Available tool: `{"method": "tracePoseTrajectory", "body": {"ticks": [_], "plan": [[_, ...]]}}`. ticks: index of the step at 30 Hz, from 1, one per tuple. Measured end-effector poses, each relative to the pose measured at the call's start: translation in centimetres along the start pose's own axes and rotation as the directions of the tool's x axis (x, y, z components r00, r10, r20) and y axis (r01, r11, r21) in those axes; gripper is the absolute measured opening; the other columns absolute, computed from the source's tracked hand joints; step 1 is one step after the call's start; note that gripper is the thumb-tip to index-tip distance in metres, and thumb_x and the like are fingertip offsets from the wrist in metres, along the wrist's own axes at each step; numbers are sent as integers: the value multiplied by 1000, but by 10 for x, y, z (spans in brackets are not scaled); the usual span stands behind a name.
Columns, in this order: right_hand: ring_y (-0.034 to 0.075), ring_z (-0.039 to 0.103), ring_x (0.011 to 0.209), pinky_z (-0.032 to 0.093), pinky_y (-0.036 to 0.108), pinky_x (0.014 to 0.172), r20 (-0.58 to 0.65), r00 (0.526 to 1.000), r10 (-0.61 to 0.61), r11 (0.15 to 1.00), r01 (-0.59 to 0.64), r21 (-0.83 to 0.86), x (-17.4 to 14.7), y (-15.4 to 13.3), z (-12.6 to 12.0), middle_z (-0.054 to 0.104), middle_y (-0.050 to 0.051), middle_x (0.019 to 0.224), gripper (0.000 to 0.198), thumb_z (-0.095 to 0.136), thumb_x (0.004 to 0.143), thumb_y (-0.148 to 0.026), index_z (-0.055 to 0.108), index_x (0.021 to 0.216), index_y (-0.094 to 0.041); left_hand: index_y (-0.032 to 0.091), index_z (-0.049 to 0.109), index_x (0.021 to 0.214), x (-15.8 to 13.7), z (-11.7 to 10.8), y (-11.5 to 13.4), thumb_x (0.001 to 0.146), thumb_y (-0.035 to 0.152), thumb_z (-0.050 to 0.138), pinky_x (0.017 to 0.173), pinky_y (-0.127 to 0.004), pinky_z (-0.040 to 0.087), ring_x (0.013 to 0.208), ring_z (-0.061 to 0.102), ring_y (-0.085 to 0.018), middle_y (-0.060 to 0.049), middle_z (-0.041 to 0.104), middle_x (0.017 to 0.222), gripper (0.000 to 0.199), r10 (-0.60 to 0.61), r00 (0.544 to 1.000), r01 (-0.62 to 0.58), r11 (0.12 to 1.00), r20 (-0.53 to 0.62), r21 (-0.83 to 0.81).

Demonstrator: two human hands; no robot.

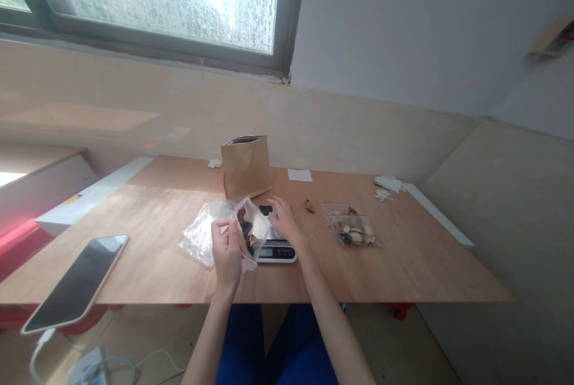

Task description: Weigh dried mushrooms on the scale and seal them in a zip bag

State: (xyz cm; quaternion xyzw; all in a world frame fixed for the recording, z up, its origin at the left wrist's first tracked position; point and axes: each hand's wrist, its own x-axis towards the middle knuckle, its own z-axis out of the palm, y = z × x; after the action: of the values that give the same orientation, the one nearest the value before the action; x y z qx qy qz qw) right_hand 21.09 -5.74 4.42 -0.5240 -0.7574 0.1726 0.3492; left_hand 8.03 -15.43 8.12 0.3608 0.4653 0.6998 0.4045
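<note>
My left hand [227,252] pinches the edge of a clear zip bag [256,215] with a red seal line. Dark and brown dried pieces [246,228] show inside its open mouth. Just right of the bag, my right hand [285,222] reaches over a small digital scale [284,254], fingers apart. Close to those fingertips lies a dark piece [265,210] at the scale; whether they touch it I cannot tell. The bag and my right hand hide much of the scale's top. Crumpled clear plastic [200,231] lies left of my left hand.
A brown paper bag [246,168] stands upright behind the scale. To the right lie one brown piece [310,205] and a filled zip bag [354,231]. A white card [299,176] and crumpled tissues [388,184] rest farther back. A phone [78,283] on a cable overhangs the front left.
</note>
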Motion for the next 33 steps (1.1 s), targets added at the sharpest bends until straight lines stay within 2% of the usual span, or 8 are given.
{"method": "tracePoseTrajectory", "body": {"ticks": [4, 8, 13, 18, 25, 27, 30, 33], "plan": [[21, 48, 112, 36, 41, 97, 97, 995, -12, 993, 23, -119, 3, 8, 14, 57, 13, 116, 34, 47, 79, -8, 56, 110, -15, 23, 38, 81, 0, -1, 1, 80, 45, 54, 33, -17, 29, 33, 35, -6, 11, 40, 45, 28, 20, 1000, -20, 1000, 2, -18], [20, 53, 102, 40, 37, 91, 88, 996, -1, 991, 12, -130, 2, 6, 16, 60, 12, 104, 22, 46, 82, -10, 60, 99, -14, 23, 38, 80, 1, -3, 1, 81, 43, 54, 34, -17, 28, 34, 35, -6, 11, 39, 45, 26, 39, 999, -39, 999, -6, -22], [17, 55, 93, 44, 32, 86, 34, 998, 49, 999, -49, -2, -2, 10, 13, 55, 6, 94, 12, 54, 77, -11, 60, 87, -15, 23, 38, 80, 3, -5, -1, 81, 42, 54, 34, -17, 28, 35, 35, -6, 11, 38, 44, 25, 23, 999, -24, 999, -27, -36], [11, 56, 73, 48, 27, 70, -31, 993, 110, 975, -102, 199, -5, 11, 11, 54, 3, 90, 13, 51, 72, -7, 59, 77, -16, 22, 38, 79, 3, -4, -2, 80, 41, 56, 35, -16, 28, 35, 36, -6, 11, 38, 44, 26, 12, 1000, -13, 999, -28, -50], [12, 56, 68, 47, 25, 66, -18, 994, 110, 967, -103, 231, -6, 9, 8, 58, -2, 71, 14, 48, 68, -6, 54, 69, -18, 23, 38, 80, 3, -4, -6, 80, 43, 55, 34, -16, 27, 34, 34, -6, 11, 37, 44, 27, 11, 1000, -12, 999, -15, -47], [13, 55, 70, 46, 27, 68, -21, 993, 118, 970, -111, 218, -7, 9, 8, 58, 0, 74, 13, 48, 67, -7, 54, 71, -18, 22, 38, 80, 3, -5, -6, 80, 42, 55, 35, -16, 28, 35, 35, -6, 11, 37, 45, 26, 12, 1000, -12, 999, -21, -32], [17, 55, 87, 45, 33, 80, -76, 992, 99, 985, -87, 150, -7, 7, 10, 57, 5, 91, 16, 51, 69, -12, 55, 84, -16, 22, 38, 80, 3, -6, -6, 80, 42, 55, 35, -16, 28, 36, 35, -6, 11, 38, 46, 26, 18, 999, -19, 1000, -37, -22], [19, 47, 110, 37, 36, 95, -24, 999, -43, 995, 45, 92, -8, 2, 14, 53, 11, 113, 35, 51, 72, -12, 53, 107, -15, 22, 38, 81, 3, -7, -5, 80, 42, 55, 36, -17, 28, 35, 34, -6, 11, 38, 45, 26, 40, 996, -42, 999, -85, -26]]}}
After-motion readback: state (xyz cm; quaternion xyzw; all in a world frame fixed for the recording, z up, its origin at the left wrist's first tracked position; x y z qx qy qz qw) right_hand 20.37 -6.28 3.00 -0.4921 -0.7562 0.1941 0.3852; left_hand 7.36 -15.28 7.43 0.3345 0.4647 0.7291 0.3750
